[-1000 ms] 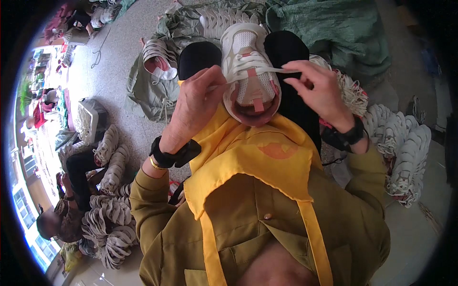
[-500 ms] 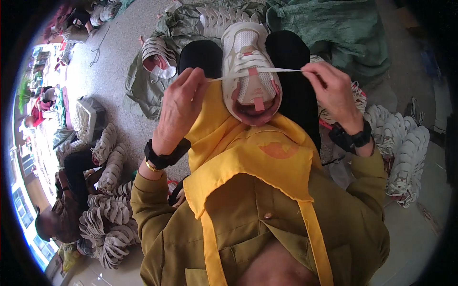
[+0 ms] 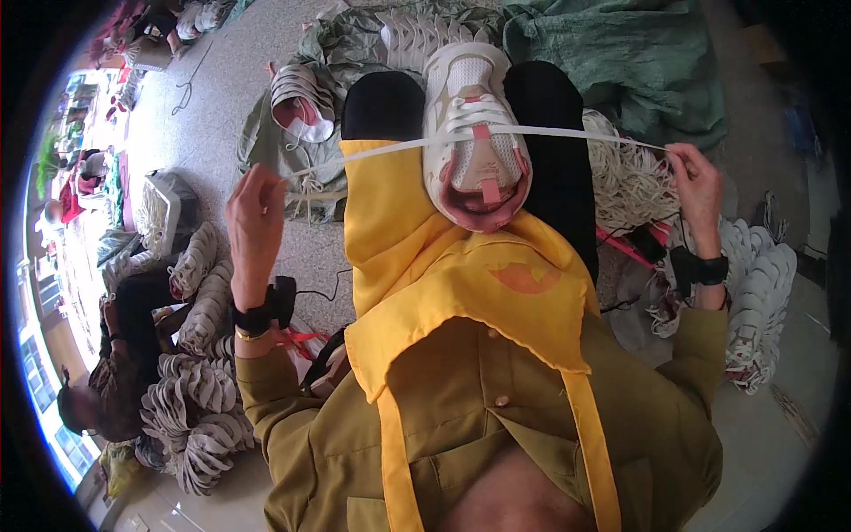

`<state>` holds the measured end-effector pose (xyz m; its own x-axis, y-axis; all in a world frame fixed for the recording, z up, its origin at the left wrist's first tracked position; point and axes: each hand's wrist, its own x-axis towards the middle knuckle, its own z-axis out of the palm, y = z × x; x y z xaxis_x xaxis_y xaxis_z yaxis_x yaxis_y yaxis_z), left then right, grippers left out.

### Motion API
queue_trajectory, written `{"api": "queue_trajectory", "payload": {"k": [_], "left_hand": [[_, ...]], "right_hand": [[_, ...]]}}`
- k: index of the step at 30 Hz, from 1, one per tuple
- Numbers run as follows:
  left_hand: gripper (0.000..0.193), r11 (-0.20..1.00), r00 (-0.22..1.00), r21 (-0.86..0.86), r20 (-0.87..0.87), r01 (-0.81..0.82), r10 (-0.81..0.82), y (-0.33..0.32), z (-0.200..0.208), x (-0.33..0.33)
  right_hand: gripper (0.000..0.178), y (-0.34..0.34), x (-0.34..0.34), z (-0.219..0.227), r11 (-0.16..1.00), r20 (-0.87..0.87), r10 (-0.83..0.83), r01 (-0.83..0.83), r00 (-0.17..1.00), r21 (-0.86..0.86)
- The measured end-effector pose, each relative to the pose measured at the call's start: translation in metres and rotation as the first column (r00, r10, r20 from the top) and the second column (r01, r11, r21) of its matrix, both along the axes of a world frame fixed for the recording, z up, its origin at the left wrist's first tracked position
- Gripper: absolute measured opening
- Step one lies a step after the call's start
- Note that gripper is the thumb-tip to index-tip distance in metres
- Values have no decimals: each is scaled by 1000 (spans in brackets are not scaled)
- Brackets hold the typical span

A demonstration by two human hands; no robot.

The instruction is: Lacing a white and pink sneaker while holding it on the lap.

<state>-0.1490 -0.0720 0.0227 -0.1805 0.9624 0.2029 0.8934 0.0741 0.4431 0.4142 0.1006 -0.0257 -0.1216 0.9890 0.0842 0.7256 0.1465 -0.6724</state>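
Observation:
A white and beige sneaker (image 3: 474, 106) with pink trim rests on my lap between my knees, its toe pointing away and its heel opening toward me. A flat white shoelace (image 3: 550, 132) runs across its tongue and stretches out to both sides. My left hand (image 3: 254, 208), out to the left over the floor, is closed, pinching one end of the lace. On the right, my right hand (image 3: 696, 182) pinches the other end, held out past my knee. The lace is drawn nearly straight between both hands.
A pile of white laces (image 3: 629, 182) lies right of my knee. Stacked shoe uppers (image 3: 758, 301) stand farther right, more uppers (image 3: 191, 417) at left. A green sack (image 3: 620, 71) lies beyond my knees. Another person (image 3: 133, 355) sits at the far left.
Both hands have moved apart, the left one outward to the left and the right one outward to the right. A longer stretch of lace now shows on each side of the sneaker.

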Motion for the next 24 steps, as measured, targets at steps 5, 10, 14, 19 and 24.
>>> {"api": "queue_trajectory", "payload": {"k": [5, 10, 14, 19, 24], "left_hand": [[12, 986, 988, -55, -28, -154, 153, -19, -11, -51], [13, 981, 980, -16, -39, -194, 194, -29, -14, -91], [15, 966, 965, -72, -95, -250, 243, -30, -12, -109], [15, 964, 962, -77, -119, -254, 244, -28, -8, -120], [10, 980, 966, -44, -184, -192, 181, -25, -13, -134]], "right_hand": [[12, 16, 51, -20, 997, -79, -41, 36, 996, -62], [14, 33, 84, -30, 998, -82, -22, 18, 996, -55], [14, 47, 101, -33, 997, -39, -51, 49, 998, -55], [14, 56, 106, -35, 996, -28, -54, 51, 998, -77], [11, 61, 89, -37, 996, 28, -21, 23, 999, -89]]}}
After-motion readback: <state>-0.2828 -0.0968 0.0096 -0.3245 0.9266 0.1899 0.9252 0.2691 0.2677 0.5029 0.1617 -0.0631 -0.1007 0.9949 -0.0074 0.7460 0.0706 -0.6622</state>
